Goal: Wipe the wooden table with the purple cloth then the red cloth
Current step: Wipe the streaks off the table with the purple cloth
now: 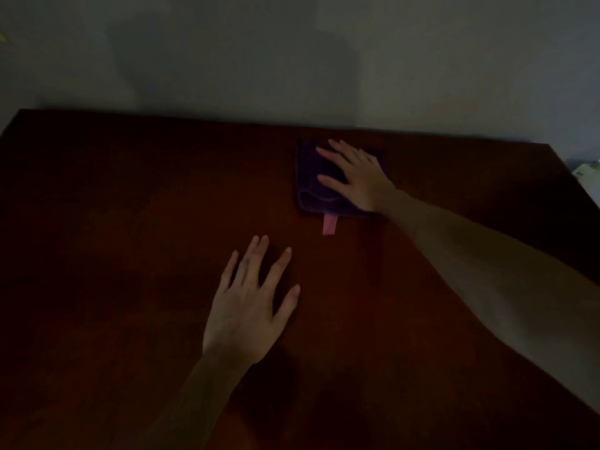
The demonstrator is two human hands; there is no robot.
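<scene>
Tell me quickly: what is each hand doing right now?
Left hand: open, flat on the wooden table.
Right hand: open, pressing the purple cloth.

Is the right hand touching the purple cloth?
Touching. The head view shows the right hand lying flat on the purple cloth, fingers spread across its top, with no gap between them.

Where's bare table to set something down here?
Bare: the whole left part of the dark red-brown wooden table, from the left hand out to the left edge, and the near strip under it. Crowded: far centre-right, where the right hand presses the folded purple cloth with its pink tag, forearm crossing the right side.
</scene>
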